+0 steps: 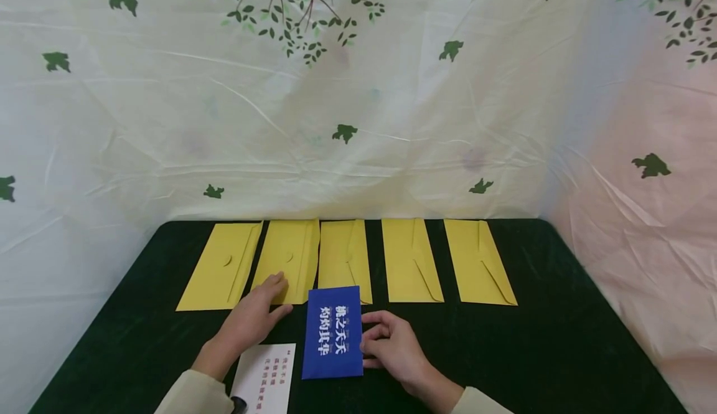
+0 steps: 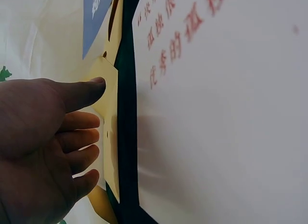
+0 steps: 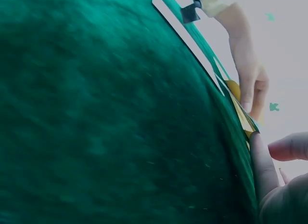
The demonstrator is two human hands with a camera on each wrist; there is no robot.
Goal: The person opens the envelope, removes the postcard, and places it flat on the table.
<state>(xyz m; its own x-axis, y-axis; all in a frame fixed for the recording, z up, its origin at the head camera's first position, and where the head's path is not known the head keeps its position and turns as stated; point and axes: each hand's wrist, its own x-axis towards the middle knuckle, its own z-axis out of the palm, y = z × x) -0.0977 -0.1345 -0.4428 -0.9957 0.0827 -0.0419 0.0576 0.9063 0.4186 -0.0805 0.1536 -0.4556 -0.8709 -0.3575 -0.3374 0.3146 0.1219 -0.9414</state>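
In the head view, a blue card with two columns of white Chinese characters is in front of the row of envelopes, its far edge overlapping the near edge of the middle one. The right hand pinches the card's right edge with bent fingers, so that nearly all of the card extends leftward from the grip. The left hand reaches over the second yellow envelope from the left, holding nothing, its thumb spread from the fingers and pointing toward the blue card; whether the fingertips touch the paper I cannot tell. Beside the blue card, on its left and nearer the person, a white card with red characters lies partly beneath the left cuff. The five envelopes lie side by side along the back of the dark green table, before a white backdrop printed with green birds and leafy branches.
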